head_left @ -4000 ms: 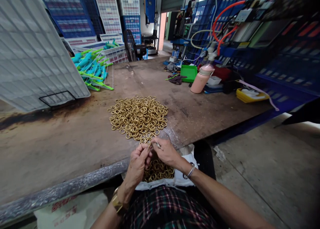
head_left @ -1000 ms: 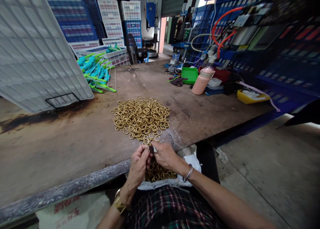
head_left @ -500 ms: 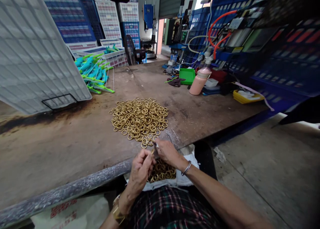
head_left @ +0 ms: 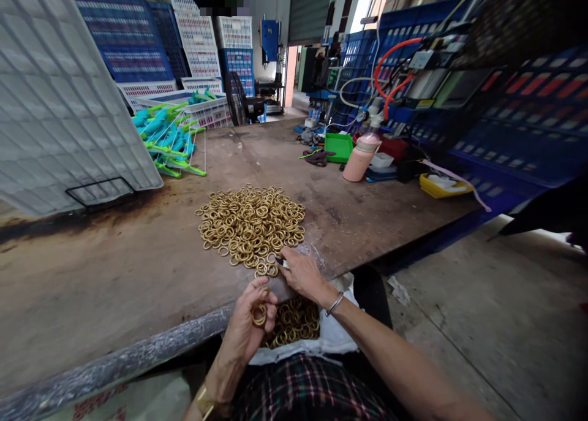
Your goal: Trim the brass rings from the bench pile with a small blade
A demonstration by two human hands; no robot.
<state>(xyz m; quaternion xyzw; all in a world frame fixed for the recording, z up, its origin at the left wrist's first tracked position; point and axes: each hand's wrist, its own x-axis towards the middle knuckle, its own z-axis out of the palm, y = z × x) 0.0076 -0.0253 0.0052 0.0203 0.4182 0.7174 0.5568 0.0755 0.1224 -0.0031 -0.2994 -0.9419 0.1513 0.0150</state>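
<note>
My left hand [head_left: 252, 311], palm turned up and fingers curled, holds a few gold-coloured rings [head_left: 259, 315] just off the table's front edge. My right hand [head_left: 303, 275] reaches to the near side of the ring pile [head_left: 250, 225], its fingers closed around a small dark and whitish thing [head_left: 281, 262] that I cannot make out. Loose rings [head_left: 266, 269] lie right by those fingertips. Below both hands, a white sack [head_left: 337, 329] lies open on my lap with many more rings [head_left: 296, 323] inside.
A large pale crate [head_left: 92, 102] stands tilted at the left, beside teal-and-green toy bows [head_left: 169, 139]. Farther right are a green tray [head_left: 339, 147], a pink bottle [head_left: 361, 159] and a yellow tray [head_left: 444, 187]. The table edge [head_left: 184, 335] is wrapped in plastic film.
My left hand has moved away from the right and opened its palm upward, showing the rings in it. My right hand stays by the near rings. The whole view has shifted slightly.
</note>
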